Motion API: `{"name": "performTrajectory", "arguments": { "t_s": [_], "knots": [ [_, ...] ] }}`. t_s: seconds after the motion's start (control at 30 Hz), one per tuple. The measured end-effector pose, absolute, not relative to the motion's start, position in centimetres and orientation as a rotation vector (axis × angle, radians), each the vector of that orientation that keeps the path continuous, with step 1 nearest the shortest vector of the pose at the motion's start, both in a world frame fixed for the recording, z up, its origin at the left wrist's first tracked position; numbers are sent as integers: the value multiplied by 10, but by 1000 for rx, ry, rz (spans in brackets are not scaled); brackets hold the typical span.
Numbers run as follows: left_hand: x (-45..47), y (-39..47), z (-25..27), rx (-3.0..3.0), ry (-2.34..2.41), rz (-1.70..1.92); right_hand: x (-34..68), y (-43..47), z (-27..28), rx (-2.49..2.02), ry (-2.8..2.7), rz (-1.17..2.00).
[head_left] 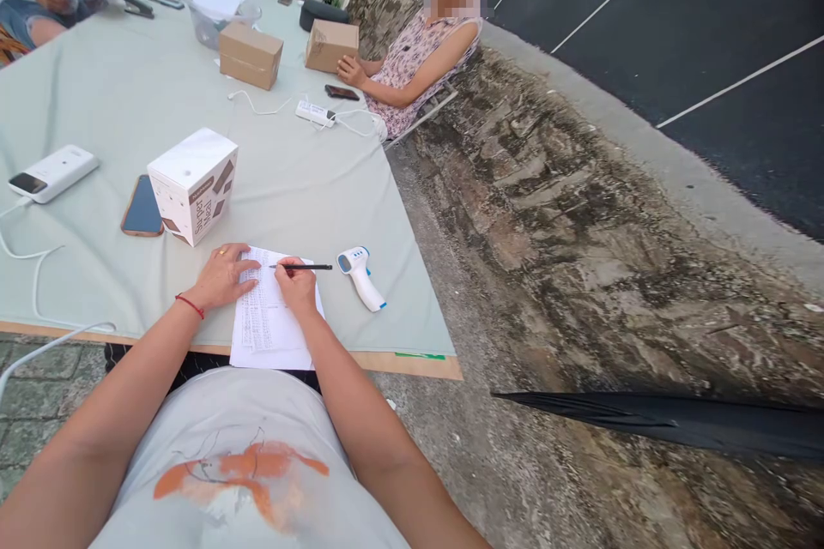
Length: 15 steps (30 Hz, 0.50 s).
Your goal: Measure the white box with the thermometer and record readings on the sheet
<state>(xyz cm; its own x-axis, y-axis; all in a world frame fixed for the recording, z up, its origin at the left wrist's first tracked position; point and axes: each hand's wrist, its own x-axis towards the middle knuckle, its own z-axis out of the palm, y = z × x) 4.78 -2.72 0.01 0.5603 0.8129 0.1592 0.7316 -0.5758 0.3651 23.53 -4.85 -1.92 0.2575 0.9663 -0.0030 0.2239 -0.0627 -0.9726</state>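
My right hand (297, 285) is closed around a black pen (317, 267), its tip over the upper part of a white sheet of paper (289, 343). Small rows of writing fill a narrower strip (257, 317) on the sheet's left side. Spread fingers of my left hand (222, 277) rest on the paper's upper left edge, thumb and forefinger apart. Just right of the paper lies a white and blue infrared thermometer (361, 276). Beyond my left hand stands a white printed box (194, 184), with a phone (142, 208) lying partly behind it.
A white power bank (54, 173) with a cable lies at left. Further back are two cardboard boxes (251, 55), a power strip (315, 112), a dark phone (342, 93) and a plastic tub (207, 27) of papers. Several people sit around the table; one touches the right cardboard box (331, 45).
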Motion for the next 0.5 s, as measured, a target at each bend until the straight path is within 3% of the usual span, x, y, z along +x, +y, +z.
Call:
{"name": "performTrajectory", "arguments": {
  "t_s": [0.27,0.5],
  "knots": [
    [48,-30,2,2517,1294,447,251,-52,-18,-1383,-1502,439],
    [53,-28,8,2482,1290,674,291,-51,-28,-1758,-1730,114]
  ]
}}
